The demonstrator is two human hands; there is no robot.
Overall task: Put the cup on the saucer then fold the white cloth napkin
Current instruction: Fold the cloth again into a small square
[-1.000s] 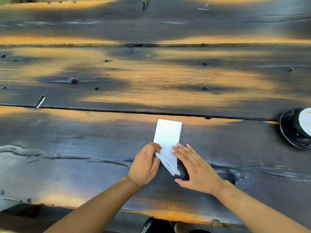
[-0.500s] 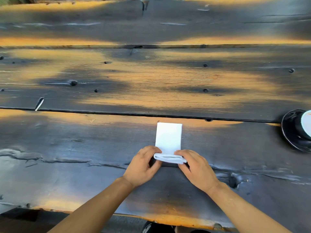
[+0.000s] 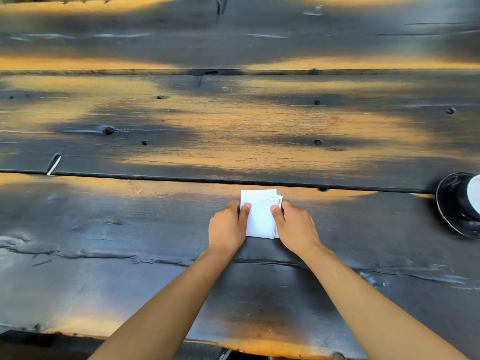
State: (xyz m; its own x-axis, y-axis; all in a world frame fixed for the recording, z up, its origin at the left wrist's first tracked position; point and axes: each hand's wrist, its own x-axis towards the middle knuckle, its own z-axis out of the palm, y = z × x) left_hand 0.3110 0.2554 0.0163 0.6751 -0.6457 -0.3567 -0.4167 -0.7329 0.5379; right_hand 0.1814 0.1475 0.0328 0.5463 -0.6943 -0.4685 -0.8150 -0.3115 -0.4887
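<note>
The white cloth napkin (image 3: 260, 215) lies on the near plank of the dark wooden table (image 3: 130, 242) as a small, thick folded rectangle. My left hand (image 3: 227, 227) holds its left edge, thumb on top. My right hand (image 3: 294, 227) holds its right edge the same way, where the layered edges show. At the far right edge of view a black saucer (image 3: 452, 219) carries a cup (image 3: 474, 196) with a white inside, partly cut off by the frame.
The table is made of long charred planks with gaps between them (image 3: 181, 179) and knots. Its near edge (image 3: 259, 345) runs just below my forearms.
Both hands lifted the napkin's near end and folded it away from me over the far half. The long strip became a shorter, thicker rectangle, now straight on the table.
</note>
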